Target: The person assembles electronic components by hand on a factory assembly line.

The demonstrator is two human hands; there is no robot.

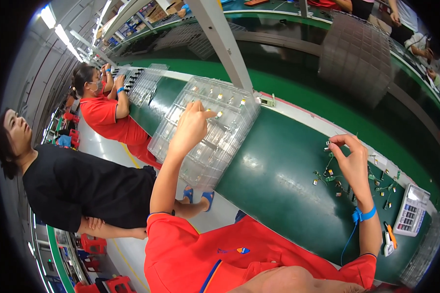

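Note:
My left hand (189, 126) is over a clear plastic compartment tray (200, 168). Its fingers are curled, and a small silver-and-yellow part (219, 115) lies right by the fingertips; whether they grip it I cannot tell. Several similar small parts sit in the tray's far compartments. My right hand (351, 158), with a blue wrist strap (364, 215), pinches a small silver component (327, 146) between thumb and fingertips above the green bench. Below and beside that hand lies a loose scatter of small wired circuit parts (330, 178), with green boards and thin wires.
A white calculator (411, 210) and an orange-and-white tool (390, 241) lie at the right. A metal post (225, 46) rises behind the tray. Stacked clear trays (357, 56) stand across the line. At left are a person in black (90, 188) and a co-worker in red (105, 115).

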